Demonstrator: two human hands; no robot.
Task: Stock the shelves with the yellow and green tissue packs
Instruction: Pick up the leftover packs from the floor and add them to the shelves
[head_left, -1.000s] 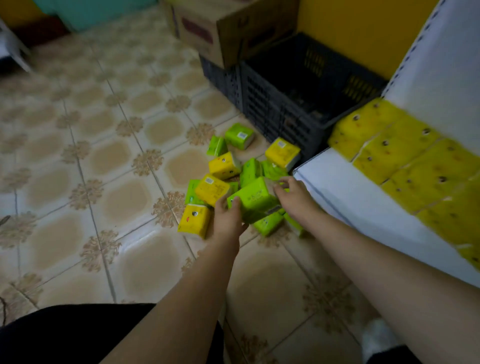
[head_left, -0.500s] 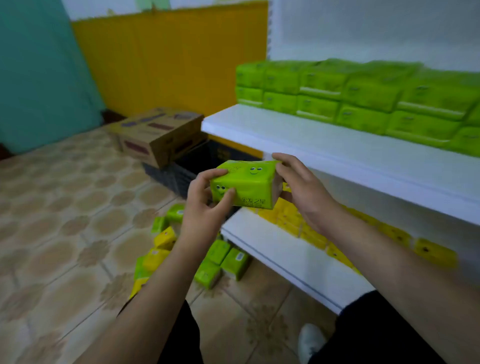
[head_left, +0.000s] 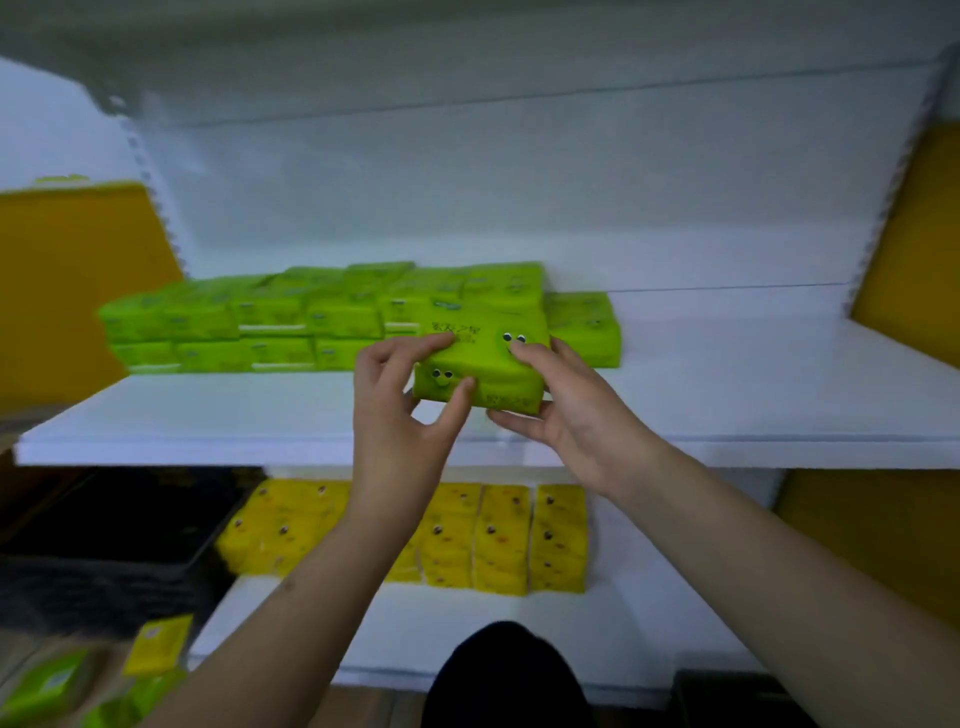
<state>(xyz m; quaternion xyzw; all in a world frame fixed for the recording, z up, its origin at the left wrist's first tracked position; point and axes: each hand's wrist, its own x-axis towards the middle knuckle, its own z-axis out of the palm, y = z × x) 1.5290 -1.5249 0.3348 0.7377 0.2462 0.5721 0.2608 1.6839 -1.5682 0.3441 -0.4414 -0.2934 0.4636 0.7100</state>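
A green tissue pack (head_left: 483, 366) with cartoon eyes is held over the white upper shelf (head_left: 727, 395), just in front of the stacked green packs (head_left: 291, 317). My left hand (head_left: 405, 395) grips its left end and my right hand (head_left: 561, 405) grips its right end from above and below. One more green pack (head_left: 587, 327) stands to the right of the stack. Yellow tissue packs (head_left: 498, 540) lie in rows on the white lower shelf (head_left: 405, 629).
Loose yellow (head_left: 158, 644) and green packs (head_left: 47, 686) lie on the floor at the lower left. A dark crate (head_left: 104, 551) sits left of the lower shelf. The upper shelf's right half is bare. Yellow wall shows on both sides.
Both hands lifted a green pack from the floor pile and carried it up to the upper shelf, against the green stack. The view swung from the floor to face the shelves.
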